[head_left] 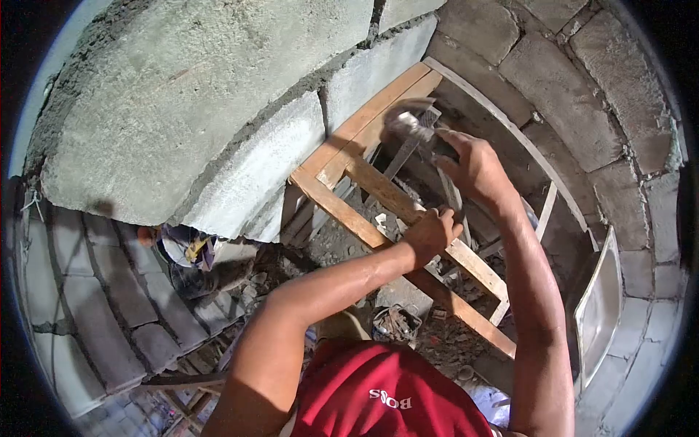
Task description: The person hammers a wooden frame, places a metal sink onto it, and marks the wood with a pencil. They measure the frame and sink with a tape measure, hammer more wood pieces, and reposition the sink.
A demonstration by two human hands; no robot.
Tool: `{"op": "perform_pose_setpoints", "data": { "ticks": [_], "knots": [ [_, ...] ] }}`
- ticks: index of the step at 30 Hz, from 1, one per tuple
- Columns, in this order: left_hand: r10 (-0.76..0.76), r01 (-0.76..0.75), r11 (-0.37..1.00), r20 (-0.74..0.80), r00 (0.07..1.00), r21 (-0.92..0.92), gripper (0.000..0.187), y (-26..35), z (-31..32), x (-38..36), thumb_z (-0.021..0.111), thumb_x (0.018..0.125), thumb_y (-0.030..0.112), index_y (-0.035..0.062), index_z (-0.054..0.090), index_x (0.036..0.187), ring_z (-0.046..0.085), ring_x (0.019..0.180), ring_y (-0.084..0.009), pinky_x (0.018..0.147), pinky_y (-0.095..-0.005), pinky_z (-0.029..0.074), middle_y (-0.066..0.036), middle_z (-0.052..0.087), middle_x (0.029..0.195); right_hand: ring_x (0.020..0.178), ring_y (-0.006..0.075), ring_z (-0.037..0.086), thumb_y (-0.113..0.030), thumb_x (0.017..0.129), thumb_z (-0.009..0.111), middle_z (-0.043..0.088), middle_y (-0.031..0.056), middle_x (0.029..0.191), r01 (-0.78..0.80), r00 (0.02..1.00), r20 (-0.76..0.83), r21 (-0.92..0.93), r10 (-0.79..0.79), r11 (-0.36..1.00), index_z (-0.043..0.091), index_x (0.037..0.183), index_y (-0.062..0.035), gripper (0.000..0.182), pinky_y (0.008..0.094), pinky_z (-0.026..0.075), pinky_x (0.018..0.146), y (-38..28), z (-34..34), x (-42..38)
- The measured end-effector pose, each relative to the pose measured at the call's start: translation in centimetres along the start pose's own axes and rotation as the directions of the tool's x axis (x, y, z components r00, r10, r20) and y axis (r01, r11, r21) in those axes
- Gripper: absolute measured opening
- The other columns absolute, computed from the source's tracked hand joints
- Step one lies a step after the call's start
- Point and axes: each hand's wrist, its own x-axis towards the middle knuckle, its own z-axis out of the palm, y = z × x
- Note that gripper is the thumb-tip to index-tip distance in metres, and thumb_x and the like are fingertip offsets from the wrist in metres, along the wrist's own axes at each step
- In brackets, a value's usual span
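From where I stand, the wooden frame [342, 211] lies at an angle, one end against the pale block wall [247, 156]. The right hand [477, 171] is closed around a hammer [411, 125], its head blurred above the timber. The left hand [433, 237] has its fingers curled narrow at the inner rail; whether they pinch anything small, I cannot tell. Obstructions: rubble [324, 237] beneath, a filled bucket [376, 328] near the frame, and a rimmed panel [603, 306] at the right.

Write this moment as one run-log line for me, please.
left hand: on wooden frame | right hand: gripping hammer, head blurred | hammer contact: cannot tell | beside frame: block wall
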Motion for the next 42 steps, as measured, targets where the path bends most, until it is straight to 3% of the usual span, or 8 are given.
{"op": "perform_pose_setpoints", "data": {
  "ticks": [6, 12, 16, 20, 22, 29, 34, 42],
  "knots": [
    [0.056, 0.065, 0.960, 0.412, 0.910, -0.274, 0.020, -0.7, -0.9, 1.7, 0.061, 0.087, 0.014, 0.0094, 0.072, 0.103, 0.071, 0.094, -0.0281, 0.081, -0.0458, 0.055, -0.013, 0.074, 0.089, 0.097, 0.0415, 0.068, -0.023, 0.087, 0.073, 0.068, 0.0238, 0.115, 0.011, 0.996, 0.084, -0.222, 0.008, 0.975, 0.059, 0.136, -0.0062, 0.054, 0.0477, 0.055, 0.082, -1.7, 4.9, -0.4],
    [0.002, 0.048, 0.943, 0.151, 0.989, -0.330, 0.037, -0.4, 2.6, 1.0, 0.049, 0.099, 0.019, 0.0081, 0.060, 0.133, 0.059, 0.124, -0.0312, 0.106, -0.0452, 0.045, -0.015, 0.062, 0.134, 0.092, 0.0409, 0.068, -0.027, 0.089, 0.067, 0.070, 0.0215, 0.107, -0.083, 0.996, -0.057, -0.197, 0.073, 0.977, 0.061, 0.135, -0.0082, 0.049, 0.0477, 0.054, 0.078, -1.2, 6.3, -1.1],
    [-0.432, 0.279, 0.472, 0.056, 0.900, -0.836, 0.040, 1.3, 0.8, 0.3, 0.047, 0.099, 0.017, 0.0052, 0.059, 0.135, 0.057, 0.126, -0.0331, 0.111, -0.0453, 0.039, -0.017, 0.062, 0.133, 0.095, 0.0411, 0.068, -0.031, 0.092, 0.066, 0.070, 0.0238, 0.101, -0.147, 0.978, 0.111, -0.220, 0.175, 0.964, 0.062, 0.131, -0.0061, 0.047, 0.0488, 0.053, 0.083, -1.9, 7.5, -1.5],
    [-0.037, 0.136, 0.946, 0.317, 0.948, -0.294, 0.026, -1.2, 0.2, 1.2, 0.058, 0.091, 0.025, 0.0128, 0.073, 0.108, 0.065, 0.110, -0.0266, 0.091, -0.0425, 0.050, -0.008, 0.071, 0.114, 0.089, 0.0427, 0.068, -0.027, 0.090, 0.069, 0.070, 0.0254, 0.094, -0.227, 0.970, 0.062, -0.103, 0.234, 0.969, 0.066, 0.121, -0.0055, 0.038, 0.0497, 0.054, 0.078, -1.8, 1.8, -1.7],
    [0.078, 0.067, 0.839, 0.241, 0.967, -0.539, 0.022, -2.8, -1.7, 1.4, 0.057, 0.087, 0.016, 0.0094, 0.074, 0.099, 0.070, 0.092, -0.0351, 0.082, -0.0438, 0.056, -0.020, 0.071, 0.100, 0.085, 0.0382, 0.070, -0.026, 0.088, 0.070, 0.070, 0.0241, 0.094, -0.207, 0.972, 0.101, -0.056, 0.211, 0.977, 0.067, 0.117, -0.0047, 0.036, 0.0465, 0.054, 0.076, 1.1, -3.8, -3.5],
    [0.186, -0.127, 0.963, 0.248, 0.951, -0.237, 0.012, -2.7, -1.1, 2.1, 0.069, 0.067, 0.007, 0.0073, 0.074, 0.078, 0.071, 0.075, -0.0338, 0.066, -0.0433, 0.056, -0.016, 0.071, 0.077, 0.090, 0.0326, 0.072, -0.026, 0.091, 0.065, 0.074, 0.0183, 0.095, -0.471, 0.509, 0.189, -0.756, 0.840, 0.455, 0.074, 0.108, -0.0081, 0.026, 0.0428, 0.057, 0.080, 7.8, -16.3, -10.3],
    [0.328, -0.196, 0.921, 0.398, 0.857, -0.337, 0.013, -3.9, -0.9, 4.1, 0.075, 0.056, 0.005, 0.0064, 0.073, 0.069, 0.073, 0.076, -0.0318, 0.065, -0.0417, 0.056, -0.018, 0.070, 0.073, 0.074, 0.0232, 0.068, -0.021, 0.084, 0.067, 0.075, 0.0137, 0.091, -0.458, 0.208, 0.520, -0.696, 0.828, 0.553, 0.076, 0.096, -0.0024, 0.024, 0.0416, 0.056, 0.067, 8.8, -11.5, -17.8],
    [0.333, -0.188, 0.927, 0.479, 0.813, -0.324, 0.022, -3.9, -1.5, 4.7, 0.077, 0.052, 0.008, 0.0089, 0.072, 0.073, 0.072, 0.075, -0.0321, 0.064, -0.0420, 0.055, -0.017, 0.069, 0.073, 0.078, 0.0339, 0.071, -0.018, 0.088, 0.061, 0.073, 0.0161, 0.099, -0.527, 0.563, 0.269, -0.612, 0.781, 0.590, 0.074, 0.112, -0.0177, 0.028, 0.0415, 0.057, 0.070, 12.6, -12.2, -19.3]
  ]
}}
